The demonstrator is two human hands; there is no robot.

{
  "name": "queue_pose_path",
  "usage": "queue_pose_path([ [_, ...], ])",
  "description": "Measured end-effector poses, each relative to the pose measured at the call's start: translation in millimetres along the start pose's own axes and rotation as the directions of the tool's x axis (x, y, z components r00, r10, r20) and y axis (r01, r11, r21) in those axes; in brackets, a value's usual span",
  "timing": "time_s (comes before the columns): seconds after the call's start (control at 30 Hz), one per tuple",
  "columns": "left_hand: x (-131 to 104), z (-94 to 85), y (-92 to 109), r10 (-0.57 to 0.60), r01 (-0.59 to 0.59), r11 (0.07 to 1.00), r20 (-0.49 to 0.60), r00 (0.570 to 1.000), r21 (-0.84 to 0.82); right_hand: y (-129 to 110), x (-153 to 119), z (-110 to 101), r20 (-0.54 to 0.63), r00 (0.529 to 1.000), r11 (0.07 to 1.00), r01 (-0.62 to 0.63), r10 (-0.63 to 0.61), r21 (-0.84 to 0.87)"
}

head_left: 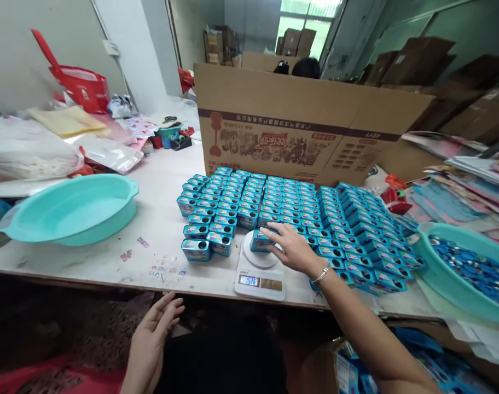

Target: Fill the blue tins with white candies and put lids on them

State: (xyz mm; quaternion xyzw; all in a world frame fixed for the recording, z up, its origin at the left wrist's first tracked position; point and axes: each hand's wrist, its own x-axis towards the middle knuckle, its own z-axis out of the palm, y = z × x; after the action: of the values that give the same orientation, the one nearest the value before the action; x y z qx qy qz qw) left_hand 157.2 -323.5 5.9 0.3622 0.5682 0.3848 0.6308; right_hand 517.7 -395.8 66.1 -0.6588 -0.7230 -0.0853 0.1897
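A small blue box (261, 241) sits on the round pan of a white digital scale (260, 273). My right hand (291, 246) reaches in from the right, its fingers and thumb around that box. The scale's display shows digits that look like 1526. My left hand (153, 334) is held in front of the table's edge, holding nothing, its fingers stretched out and a little apart. Many more blue boxes (228, 205), each with a dark round spot on top, stand in close rows behind the scale and to its right.
A large printed cardboard carton (282, 126) stands behind the rows. At left is a turquoise basin (81, 210); at right, another turquoise basin (434, 241) holds small blue pieces. Stickers (167, 269) lie by the front edge. Below right are more blue packages (356, 372).
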Motion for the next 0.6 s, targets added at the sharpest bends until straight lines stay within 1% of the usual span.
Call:
queue_pose_path([
  [0.07, -4, 15.1, 0, 0.004, -0.007, 0.999, 0.065, 0.998, 0.046, 1, 1, 5, 0.014, 1.0, 1.0, 0.001, -0.001, -0.03],
  [0.13, -6, 23.4, -1, 0.007, -0.016, 0.996, 0.1, 0.995, 0.088, 4, 0, 8, -0.002, 1.0, 1.0, 0.0, 0.0, -0.008],
  [0.23, -5, 26.9, -6, 0.0, -0.014, 0.992, 0.107, 0.994, 0.127, 9, -3, 9, -0.06, 0.998, 0.997, -0.007, 0.012, 0.08],
  [0.3, -3, 27.6, -8, -0.006, -0.009, 0.991, 0.107, 0.994, 0.133, 11, -5, 9, -0.113, 0.993, 0.991, -0.019, 0.034, 0.132],
  [0.37, -2, 29.5, -8, -0.01, -0.004, 0.992, 0.105, 0.994, 0.13, 11, -7, 9, -0.137, 0.99, 0.987, -0.007, 0.03, 0.161],
  [0.5, -2, 36.7, -4, -0.011, -0.004, 0.991, 0.105, 0.994, 0.136, 10, -9, 11, -0.131, 0.991, 0.988, 0.04, -0.02, 0.152],
  [0.6, 1, 42.5, 0, -0.008, -0.012, 0.988, 0.131, 0.991, 0.152, 7, -6, 11, -0.178, 0.984, 0.994, 0.002, 0.017, 0.108],
])
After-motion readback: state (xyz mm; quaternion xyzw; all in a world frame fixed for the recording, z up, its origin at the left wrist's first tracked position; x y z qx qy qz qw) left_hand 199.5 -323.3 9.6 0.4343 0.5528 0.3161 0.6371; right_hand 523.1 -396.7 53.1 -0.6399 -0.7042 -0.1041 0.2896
